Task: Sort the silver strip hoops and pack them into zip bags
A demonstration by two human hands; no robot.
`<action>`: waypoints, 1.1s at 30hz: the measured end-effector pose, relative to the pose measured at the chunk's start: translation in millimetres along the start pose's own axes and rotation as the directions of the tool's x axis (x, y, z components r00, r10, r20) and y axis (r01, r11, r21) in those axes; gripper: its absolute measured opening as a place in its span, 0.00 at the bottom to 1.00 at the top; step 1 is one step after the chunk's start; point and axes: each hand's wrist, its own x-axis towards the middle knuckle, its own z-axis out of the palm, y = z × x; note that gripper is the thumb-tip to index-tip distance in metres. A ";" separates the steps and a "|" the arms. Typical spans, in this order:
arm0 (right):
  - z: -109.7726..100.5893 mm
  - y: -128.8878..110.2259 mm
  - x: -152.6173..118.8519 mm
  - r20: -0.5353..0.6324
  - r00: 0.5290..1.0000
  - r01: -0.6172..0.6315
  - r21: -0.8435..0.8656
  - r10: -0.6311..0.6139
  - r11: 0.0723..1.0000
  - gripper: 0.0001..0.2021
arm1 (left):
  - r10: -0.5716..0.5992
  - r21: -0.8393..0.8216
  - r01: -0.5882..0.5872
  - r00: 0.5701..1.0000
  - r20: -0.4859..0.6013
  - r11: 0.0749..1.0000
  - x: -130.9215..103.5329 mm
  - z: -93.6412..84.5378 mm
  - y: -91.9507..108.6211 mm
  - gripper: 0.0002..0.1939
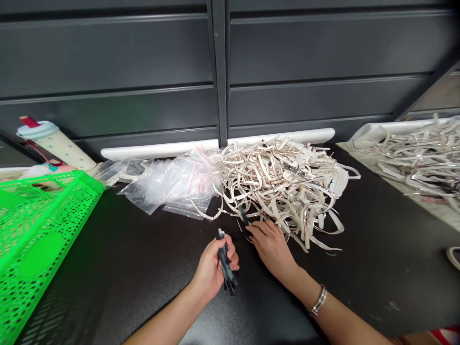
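My left hand is closed around a small bundle of black strips, held low over the dark table. Beside it, my right hand pinches a single dark strip at the near left edge of a tangled heap. The heap is made of many thin white strips with shiny, metallic-looking edges, and a few dark pieces show among them. Left of the heap lie several clear zip bags with red lines along their tops. What exactly the black strips are, I cannot make out.
A green perforated plastic basket stands on the left, with a cup with a pale blue lid behind it. More strips lie at the far right. White rolls run along the grey panel wall behind the table.
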 end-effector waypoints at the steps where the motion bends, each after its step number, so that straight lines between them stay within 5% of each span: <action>1: 0.1 0.1 0.2 0.009 1.000 -0.004 -0.016 0.004 1.000 0.11 | -0.006 -0.002 0.006 1.000 0.006 1.000 -0.1 -0.1 -0.3 0.08; 5: -1.4 2.5 0.9 0.031 0.999 -0.019 0.032 0.019 0.999 0.08 | -0.003 -0.014 0.003 1.000 0.023 1.000 2.3 -2.8 -1.3 0.08; 10: -3.0 -2.1 -4.1 -0.056 0.998 -0.016 0.297 0.034 0.955 0.08 | 0.126 0.031 -0.125 0.992 -0.024 0.992 5.7 -4.3 -2.7 0.14; 17: -5.8 -19.9 -13.1 -0.017 0.972 0.216 0.442 -0.233 0.871 0.09 | 0.234 0.151 -0.220 0.968 -0.085 0.964 5.6 -4.5 -4.8 0.17; 23: -3.2 2.9 -0.4 -0.036 0.999 0.016 0.211 -0.009 0.977 0.09 | 0.190 0.150 -0.181 0.980 -0.050 0.972 7.5 -7.4 -1.0 0.17; 33: -1.1 10.0 1.1 0.049 0.993 -0.104 -0.076 0.108 0.992 0.08 | 0.164 0.129 -0.162 0.986 -0.007 0.978 8.2 -8.8 -2.6 0.16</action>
